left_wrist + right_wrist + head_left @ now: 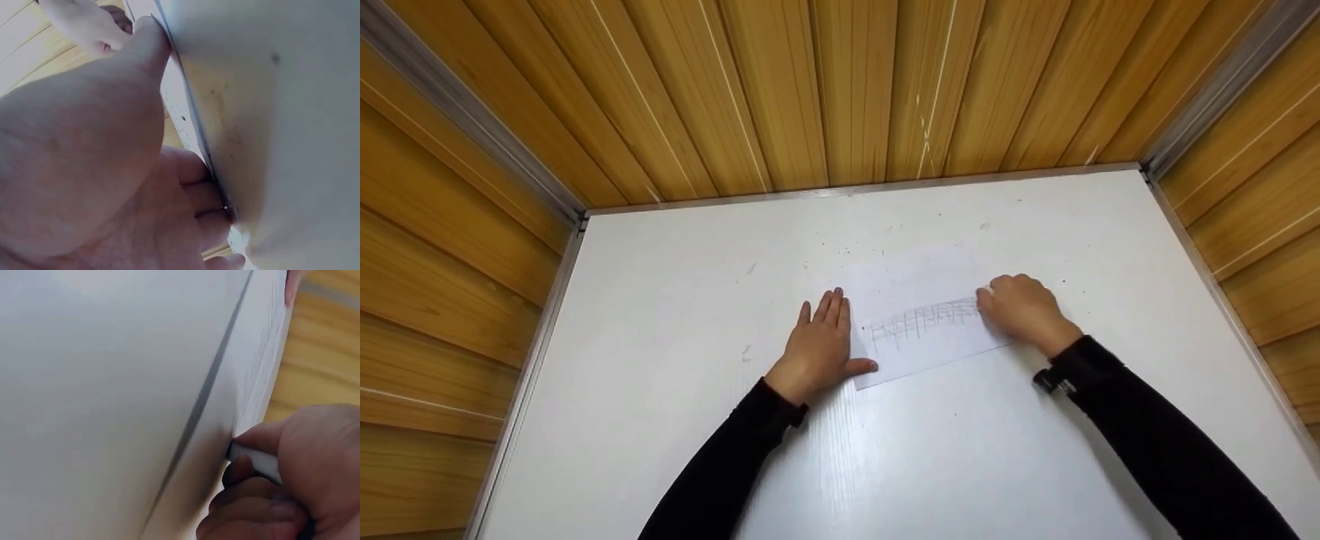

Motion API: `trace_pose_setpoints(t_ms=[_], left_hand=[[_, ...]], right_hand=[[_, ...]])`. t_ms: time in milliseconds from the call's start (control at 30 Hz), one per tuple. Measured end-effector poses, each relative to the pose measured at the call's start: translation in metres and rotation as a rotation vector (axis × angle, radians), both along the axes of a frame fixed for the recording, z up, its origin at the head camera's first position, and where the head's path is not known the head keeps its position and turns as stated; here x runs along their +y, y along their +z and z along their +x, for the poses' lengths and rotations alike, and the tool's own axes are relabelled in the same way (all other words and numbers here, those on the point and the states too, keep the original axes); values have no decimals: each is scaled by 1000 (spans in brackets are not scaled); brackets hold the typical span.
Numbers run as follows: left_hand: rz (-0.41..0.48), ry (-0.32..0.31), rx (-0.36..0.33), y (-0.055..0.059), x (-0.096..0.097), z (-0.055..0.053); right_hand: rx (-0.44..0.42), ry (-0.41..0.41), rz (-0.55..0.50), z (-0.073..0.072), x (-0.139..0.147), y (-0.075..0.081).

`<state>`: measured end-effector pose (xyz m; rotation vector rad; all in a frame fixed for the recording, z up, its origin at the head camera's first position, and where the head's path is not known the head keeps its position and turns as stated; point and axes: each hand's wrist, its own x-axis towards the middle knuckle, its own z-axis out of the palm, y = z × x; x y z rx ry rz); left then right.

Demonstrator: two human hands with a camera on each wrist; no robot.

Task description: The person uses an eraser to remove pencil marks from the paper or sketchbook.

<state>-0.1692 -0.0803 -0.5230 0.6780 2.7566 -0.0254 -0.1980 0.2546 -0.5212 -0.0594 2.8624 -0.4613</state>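
Observation:
A white sheet of paper [915, 360] lies on the table, with a band of crossing pencil lines [919, 321] over its middle. My left hand [819, 346] rests flat at the sheet's left edge, fingers straight and thumb spread onto the paper's lower left corner. At the sheet's right side, my right hand [1024, 311] pinches a small white eraser [261, 462] between thumb and curled fingers. Its darkened end touches the paper near the right end of the pencil lines. In the head view the right hand hides most of the eraser.
The white table [682, 300] carries small dark crumbs and smudges [840, 250], mostly beyond the sheet. Wood-patterned panels [855, 90] with metal edging stand along the back and both sides. Black sleeves [1155, 435] cover both forearms.

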Motion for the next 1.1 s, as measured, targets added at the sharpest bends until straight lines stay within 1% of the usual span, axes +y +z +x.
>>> trace_pose_setpoints(t_ms=[100, 200, 300, 367, 467, 567, 633, 667, 733, 800, 900, 1000, 1100], left_hand=[[8, 13, 1, 0, -2, -1], [18, 8, -8, -2, -2, -1], [22, 3, -18, -3, -1, 0], [21, 4, -20, -4, -1, 0], [12, 5, -10, -4, -1, -1], [10, 3, 0, -3, 0, 0], [22, 0, 5, -3, 2, 0], [29, -3, 4, -3, 3, 1], [47, -14, -2, -3, 6, 2], [52, -21, -11, -3, 8, 4], [27, -18, -17, -1, 10, 6], [-14, -10, -11, 1, 10, 7], [-35, -15, -1, 3, 9, 7]], right_hand=[[-20, -3, -5, -3, 10, 1], [-23, -18, -20, -3, 6, 0], [-17, -28, -48, 0, -9, -1], [-15, -10, -72, 4, -29, -1], [-28, 69, -86, 7, -70, 3], [-33, 186, -75, 9, -113, 6], [-21, 256, -61, 9, -135, 4], [-14, 277, -52, 9, -144, 3], [-7, 288, -38, 11, -152, 0], [5, 275, -24, 13, -151, -2], [11, 248, -24, 16, -135, -4], [-12, 203, -51, 16, -105, -2], [-49, 120, -69, 13, -61, 1]])
